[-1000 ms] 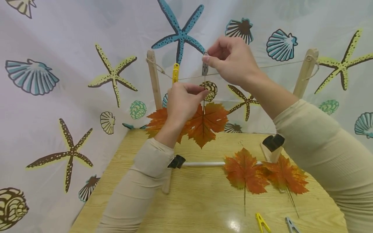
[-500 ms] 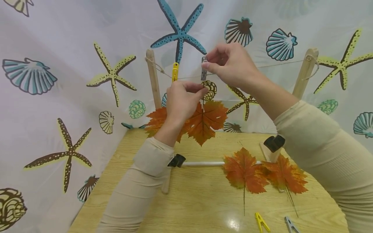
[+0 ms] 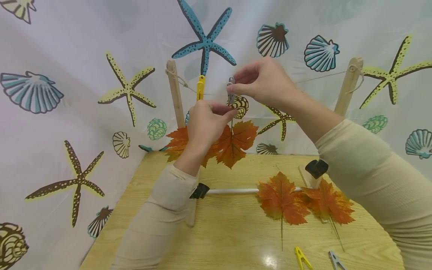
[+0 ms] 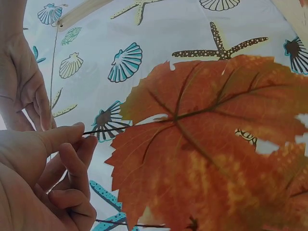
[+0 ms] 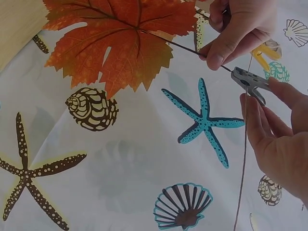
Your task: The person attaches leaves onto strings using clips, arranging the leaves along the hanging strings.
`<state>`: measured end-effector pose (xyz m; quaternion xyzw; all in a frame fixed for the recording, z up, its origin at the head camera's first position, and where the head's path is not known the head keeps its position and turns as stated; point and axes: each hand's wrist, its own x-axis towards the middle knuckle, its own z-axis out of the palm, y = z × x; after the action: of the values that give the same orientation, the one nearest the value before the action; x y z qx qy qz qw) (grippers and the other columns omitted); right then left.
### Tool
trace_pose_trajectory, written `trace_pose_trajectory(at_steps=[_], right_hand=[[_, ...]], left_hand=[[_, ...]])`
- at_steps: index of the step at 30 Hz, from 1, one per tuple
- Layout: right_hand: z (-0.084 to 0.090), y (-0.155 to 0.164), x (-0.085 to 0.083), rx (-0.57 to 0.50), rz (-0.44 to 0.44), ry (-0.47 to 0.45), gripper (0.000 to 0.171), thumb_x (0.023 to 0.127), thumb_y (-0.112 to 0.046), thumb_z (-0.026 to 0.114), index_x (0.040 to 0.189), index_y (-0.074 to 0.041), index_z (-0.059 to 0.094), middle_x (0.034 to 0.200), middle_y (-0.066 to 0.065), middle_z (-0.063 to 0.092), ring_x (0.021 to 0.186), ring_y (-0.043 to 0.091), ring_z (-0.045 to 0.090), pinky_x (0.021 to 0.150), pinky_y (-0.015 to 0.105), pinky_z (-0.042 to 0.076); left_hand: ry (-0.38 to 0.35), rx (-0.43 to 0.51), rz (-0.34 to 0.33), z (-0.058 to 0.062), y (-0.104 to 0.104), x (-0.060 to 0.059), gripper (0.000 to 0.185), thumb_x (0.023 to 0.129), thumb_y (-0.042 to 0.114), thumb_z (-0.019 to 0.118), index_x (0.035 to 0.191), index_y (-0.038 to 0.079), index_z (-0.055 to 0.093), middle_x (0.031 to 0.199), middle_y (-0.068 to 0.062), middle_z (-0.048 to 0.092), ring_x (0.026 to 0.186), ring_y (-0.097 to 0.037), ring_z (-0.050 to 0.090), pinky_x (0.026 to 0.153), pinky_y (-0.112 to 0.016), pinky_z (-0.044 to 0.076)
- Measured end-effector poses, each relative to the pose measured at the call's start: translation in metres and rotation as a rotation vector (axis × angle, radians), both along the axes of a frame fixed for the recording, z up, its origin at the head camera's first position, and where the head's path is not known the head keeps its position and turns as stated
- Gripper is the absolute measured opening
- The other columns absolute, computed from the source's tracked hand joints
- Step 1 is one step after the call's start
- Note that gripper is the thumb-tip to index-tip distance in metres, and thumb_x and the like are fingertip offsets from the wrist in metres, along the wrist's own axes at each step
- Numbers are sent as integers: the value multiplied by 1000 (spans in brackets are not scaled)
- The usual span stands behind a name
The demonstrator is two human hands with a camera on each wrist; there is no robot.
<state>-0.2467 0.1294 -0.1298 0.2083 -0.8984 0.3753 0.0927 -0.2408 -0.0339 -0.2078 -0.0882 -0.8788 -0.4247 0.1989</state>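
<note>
My left hand (image 3: 207, 122) pinches the thin stem of an orange maple leaf (image 3: 233, 142) and holds it up under a string (image 3: 314, 78) stretched between two wooden posts. The same orange maple leaf (image 4: 207, 144) fills the left wrist view, its stem between thumb and finger of my left hand (image 4: 62, 144). My right hand (image 3: 261, 82) pinches a grey clothespin (image 3: 231, 90) at the string, right above the stem. In the right wrist view the grey clothespin (image 5: 250, 83) meets the stem tip by the string (image 5: 243, 159). A yellow clothespin (image 3: 200, 87) holds another leaf (image 3: 177, 139) on the line.
Two more orange leaves (image 3: 281, 198) (image 3: 329, 204) lie on the wooden table (image 3: 236, 236), near a white rod (image 3: 233, 191) with black clamps. A yellow clothespin (image 3: 301, 258) and a grey one (image 3: 335, 260) lie at the front edge. Wooden posts (image 3: 175, 93) (image 3: 347, 86) stand before a seashell-print curtain.
My right hand has brought the grey clothespin down and slightly left along the string toward the stem. The left hand with the leaf stayed almost still.
</note>
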Motion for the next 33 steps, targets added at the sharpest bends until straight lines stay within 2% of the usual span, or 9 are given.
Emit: trace_pose_trajectory(at_steps=[5,10,17,25,33], right_hand=[[-3,0,2,40,1,-31,37,78,-39,73,102,-12,69,92,-4,68,85,7,61,75,27,48],[-6,1,5,6,25,-77,38,77,-34,75,106,-10,68,95,-2,68,87,8,61,76,27,49],[-12,12,12,-76,52,-37,42,79,-37,72,113,-12,66,102,-2,68,90,7,63,84,29,47],[-23,25,12,-180,152,9,36,79,-35,73,108,-15,68,98,-4,68,89,9,64,84,30,47],[-38,37,13,-202,173,-96,38,78,-36,73,109,-16,67,102,-4,68,95,10,63,86,31,47]], left_hand=[[-29,-31,-22,-3,-2,3,23,79,36,72,87,15,76,77,6,69,70,-8,60,60,-26,48],[-49,-44,-39,-8,-4,3,20,80,35,72,85,16,76,75,7,68,70,-8,59,62,-27,48],[-58,1,-98,-10,-7,5,17,79,32,74,84,16,76,75,6,68,70,-9,60,62,-27,49],[-77,61,-141,-9,-14,9,17,78,31,74,83,15,76,77,5,69,76,-12,59,64,-28,49],[-132,59,-164,-12,-17,13,15,79,30,74,85,16,76,80,6,69,80,-11,59,67,-28,50]])
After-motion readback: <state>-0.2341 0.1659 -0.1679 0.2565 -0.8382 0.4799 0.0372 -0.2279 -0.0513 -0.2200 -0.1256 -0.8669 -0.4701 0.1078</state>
